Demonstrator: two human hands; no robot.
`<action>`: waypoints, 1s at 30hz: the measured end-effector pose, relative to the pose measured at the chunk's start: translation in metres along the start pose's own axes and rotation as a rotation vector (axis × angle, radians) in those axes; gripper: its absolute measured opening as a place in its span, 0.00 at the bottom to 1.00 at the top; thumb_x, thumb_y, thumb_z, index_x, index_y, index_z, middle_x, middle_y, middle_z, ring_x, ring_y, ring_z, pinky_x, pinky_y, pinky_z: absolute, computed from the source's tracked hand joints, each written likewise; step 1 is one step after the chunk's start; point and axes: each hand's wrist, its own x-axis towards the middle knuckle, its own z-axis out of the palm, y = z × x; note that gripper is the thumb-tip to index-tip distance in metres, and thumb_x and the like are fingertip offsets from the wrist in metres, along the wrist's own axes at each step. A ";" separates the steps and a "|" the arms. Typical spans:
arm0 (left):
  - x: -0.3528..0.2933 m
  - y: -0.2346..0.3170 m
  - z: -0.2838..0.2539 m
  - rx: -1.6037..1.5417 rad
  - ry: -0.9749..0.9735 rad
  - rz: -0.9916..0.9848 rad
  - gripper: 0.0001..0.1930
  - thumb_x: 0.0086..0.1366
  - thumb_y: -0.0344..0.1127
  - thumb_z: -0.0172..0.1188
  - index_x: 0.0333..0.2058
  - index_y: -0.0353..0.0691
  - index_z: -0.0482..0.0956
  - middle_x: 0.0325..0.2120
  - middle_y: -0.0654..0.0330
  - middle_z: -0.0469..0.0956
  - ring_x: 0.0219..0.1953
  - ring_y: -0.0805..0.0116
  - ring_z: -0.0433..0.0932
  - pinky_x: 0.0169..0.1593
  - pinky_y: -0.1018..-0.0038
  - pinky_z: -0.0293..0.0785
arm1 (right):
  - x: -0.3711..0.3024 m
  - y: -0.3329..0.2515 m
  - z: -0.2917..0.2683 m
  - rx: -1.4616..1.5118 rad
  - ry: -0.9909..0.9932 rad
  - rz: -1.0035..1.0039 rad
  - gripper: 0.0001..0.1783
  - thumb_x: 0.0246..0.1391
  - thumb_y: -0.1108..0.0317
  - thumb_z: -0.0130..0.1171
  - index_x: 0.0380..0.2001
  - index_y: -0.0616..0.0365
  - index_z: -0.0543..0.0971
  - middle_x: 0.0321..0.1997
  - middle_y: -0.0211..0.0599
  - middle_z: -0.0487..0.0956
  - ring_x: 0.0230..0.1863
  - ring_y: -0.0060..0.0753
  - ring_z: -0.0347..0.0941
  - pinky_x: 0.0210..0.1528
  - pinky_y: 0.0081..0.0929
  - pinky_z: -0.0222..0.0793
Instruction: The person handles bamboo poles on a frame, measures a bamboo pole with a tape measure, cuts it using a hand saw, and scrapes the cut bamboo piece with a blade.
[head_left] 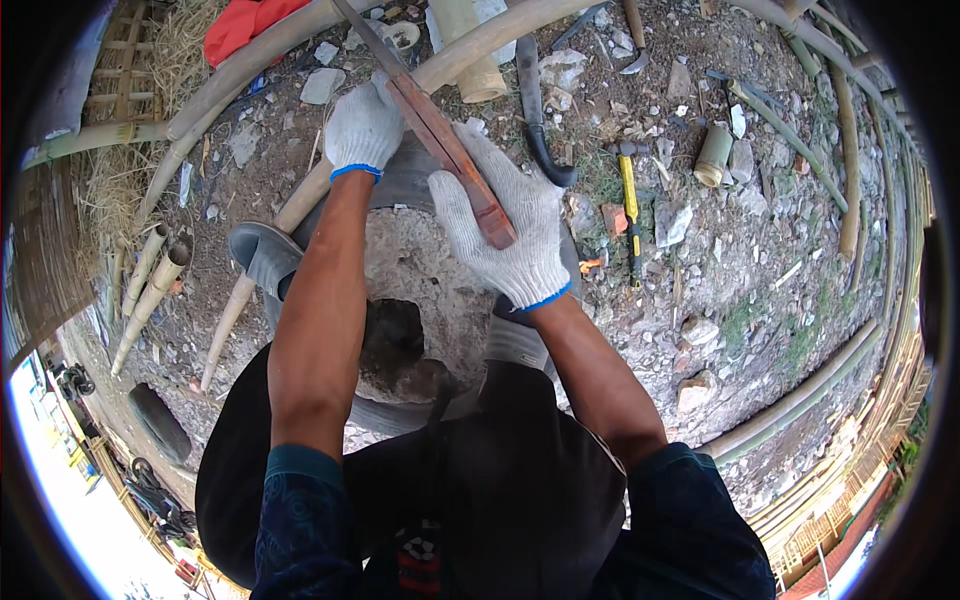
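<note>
We see both hands in white knit gloves with blue cuffs, working over a round stone block ringed by an old tyre (385,415). The right hand (505,235) is closed around the reddish-brown wooden handle of a long knife (450,150), whose handle runs from the palm up and to the left, with the dull blade going on toward the far edge of the view. The left hand (362,128) is curled shut around a pale bamboo pole (300,205) just where the knife crosses it, so the blade meets the pole between the two hands; we cannot tell how deep the edge sits. The pole slants from near left across the block toward the far right. On the rubble-strewn ground to the right lie a yellow-handled hammer (630,205), a dark curved blade (535,110) and a short cut bamboo piece (714,155). To the left, short bamboo tubes (150,285) rest near straw, and a red cloth (245,22) lies at the far left. Long bamboo poles (800,400) curve along the right rim. A grey sandal (262,255) shows beside the left forearm.
</note>
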 end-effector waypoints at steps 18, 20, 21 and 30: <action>0.011 -0.011 -0.002 0.069 -0.055 -0.014 0.27 0.75 0.51 0.44 0.38 0.32 0.86 0.38 0.35 0.83 0.43 0.35 0.83 0.49 0.46 0.79 | -0.094 0.014 -0.017 -0.005 0.039 -0.076 0.35 0.54 0.58 0.70 0.62 0.61 0.75 0.41 0.53 0.86 0.34 0.53 0.86 0.39 0.37 0.83; 0.007 -0.012 0.007 0.068 -0.023 0.035 0.28 0.75 0.51 0.44 0.38 0.32 0.85 0.38 0.35 0.83 0.42 0.35 0.83 0.49 0.46 0.79 | -0.017 -0.016 -0.002 -0.171 -0.041 0.011 0.34 0.55 0.54 0.70 0.61 0.60 0.76 0.33 0.52 0.85 0.30 0.53 0.84 0.32 0.39 0.80; 0.006 -0.016 0.010 0.068 0.018 0.127 0.28 0.75 0.51 0.44 0.37 0.32 0.85 0.38 0.35 0.83 0.42 0.35 0.83 0.49 0.46 0.79 | 0.000 -0.011 0.007 -0.133 0.025 -0.032 0.34 0.55 0.53 0.69 0.60 0.59 0.76 0.30 0.51 0.83 0.28 0.53 0.83 0.30 0.40 0.77; -0.002 0.028 0.005 0.072 -0.022 -0.030 0.27 0.75 0.51 0.44 0.37 0.34 0.86 0.37 0.34 0.83 0.42 0.34 0.83 0.49 0.45 0.79 | -0.033 0.000 -0.029 -0.016 0.032 0.023 0.32 0.58 0.57 0.68 0.63 0.59 0.75 0.35 0.53 0.85 0.33 0.55 0.84 0.40 0.42 0.80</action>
